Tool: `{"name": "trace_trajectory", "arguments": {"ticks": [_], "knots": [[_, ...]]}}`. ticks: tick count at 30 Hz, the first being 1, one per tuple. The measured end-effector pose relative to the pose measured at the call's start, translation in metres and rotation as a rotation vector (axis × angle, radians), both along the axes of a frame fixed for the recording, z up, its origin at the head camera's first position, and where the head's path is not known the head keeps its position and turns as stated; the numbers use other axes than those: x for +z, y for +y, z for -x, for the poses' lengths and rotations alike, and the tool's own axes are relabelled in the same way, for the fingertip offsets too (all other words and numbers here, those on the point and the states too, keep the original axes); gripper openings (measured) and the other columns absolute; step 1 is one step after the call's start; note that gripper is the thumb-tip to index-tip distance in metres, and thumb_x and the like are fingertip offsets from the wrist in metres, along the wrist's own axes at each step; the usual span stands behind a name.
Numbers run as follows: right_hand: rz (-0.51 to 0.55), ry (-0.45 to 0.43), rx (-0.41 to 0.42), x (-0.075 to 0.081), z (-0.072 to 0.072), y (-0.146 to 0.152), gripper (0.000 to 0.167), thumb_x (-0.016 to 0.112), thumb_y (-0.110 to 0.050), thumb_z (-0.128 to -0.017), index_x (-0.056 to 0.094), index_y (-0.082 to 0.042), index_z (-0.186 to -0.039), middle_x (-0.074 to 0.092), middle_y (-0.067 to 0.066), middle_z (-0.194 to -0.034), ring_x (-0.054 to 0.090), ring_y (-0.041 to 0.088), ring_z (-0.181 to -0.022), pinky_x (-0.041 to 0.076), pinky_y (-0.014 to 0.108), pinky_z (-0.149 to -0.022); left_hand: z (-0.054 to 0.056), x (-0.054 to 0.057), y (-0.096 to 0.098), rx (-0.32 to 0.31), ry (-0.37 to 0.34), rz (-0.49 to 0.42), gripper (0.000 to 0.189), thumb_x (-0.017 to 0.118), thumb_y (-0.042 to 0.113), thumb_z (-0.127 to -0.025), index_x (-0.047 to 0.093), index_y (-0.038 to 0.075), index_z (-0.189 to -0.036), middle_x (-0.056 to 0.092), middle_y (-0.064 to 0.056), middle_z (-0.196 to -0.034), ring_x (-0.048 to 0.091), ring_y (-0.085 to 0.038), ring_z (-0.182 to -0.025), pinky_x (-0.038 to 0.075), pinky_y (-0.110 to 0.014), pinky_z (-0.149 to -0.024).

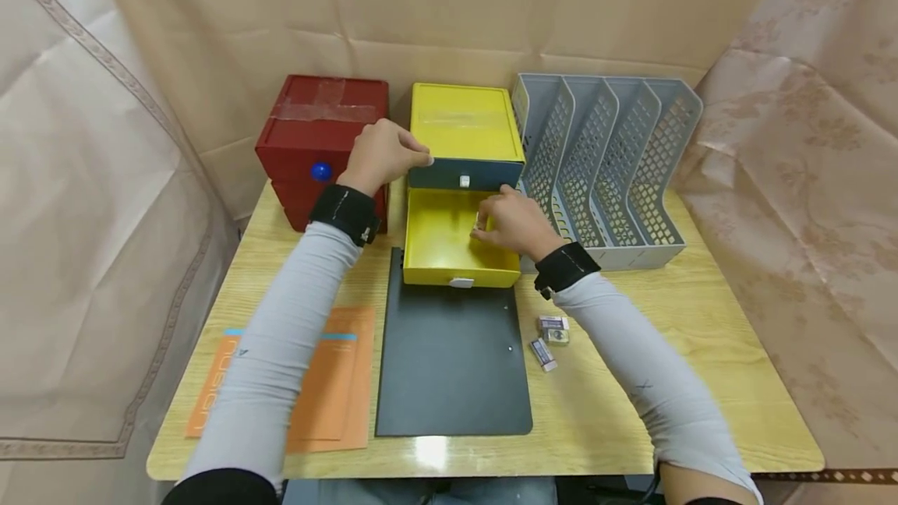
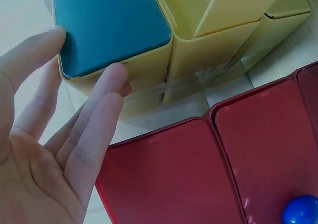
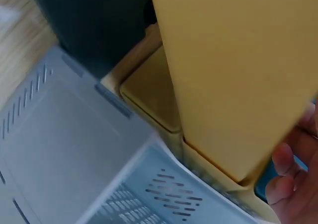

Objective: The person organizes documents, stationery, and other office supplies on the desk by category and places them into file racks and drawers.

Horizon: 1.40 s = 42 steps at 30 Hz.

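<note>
My left hand is at the upper left corner of a yellow drawer box, its fairly straight fingers right at the edge of the dark teal top drawer front. The left wrist view shows the fingers spread around that corner. Below, a yellow drawer is pulled out. Over its right side my right hand has curled fingers, pinching a small pale block mostly hidden by them. In the right wrist view only part of that hand shows at the right edge.
A red drawer box with a blue knob stands left. A grey file rack adjoins the yellow box on the right. A dark clipboard-like board lies in front, orange booklets left, small erasers right.
</note>
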State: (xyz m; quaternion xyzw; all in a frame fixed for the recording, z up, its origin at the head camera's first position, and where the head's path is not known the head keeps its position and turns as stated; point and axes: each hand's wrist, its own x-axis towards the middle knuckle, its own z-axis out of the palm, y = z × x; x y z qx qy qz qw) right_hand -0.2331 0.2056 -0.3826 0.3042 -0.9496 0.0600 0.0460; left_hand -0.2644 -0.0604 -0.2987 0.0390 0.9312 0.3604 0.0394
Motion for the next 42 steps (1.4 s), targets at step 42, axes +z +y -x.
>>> {"name": "trace_trajectory", "arguments": {"ticks": [42], "knots": [[0.051, -0.262, -0.425, -0.063, -0.127, 0.122, 0.061, 0.068, -0.062, -0.088, 0.069, -0.004, -0.11, 0.073, 0.01, -0.09, 0.066, 0.022, -0.072, 0.05, 0.037, -0.055, 0.002, -0.002, 0.0, 0.011, -0.001, 0.007, 0.032, 0.076, 0.047, -0.089, 0.081, 0.022, -0.108, 0.074, -0.002, -0.109, 0.063, -0.023, -0.093, 0.051, -0.038, -0.075]]}}
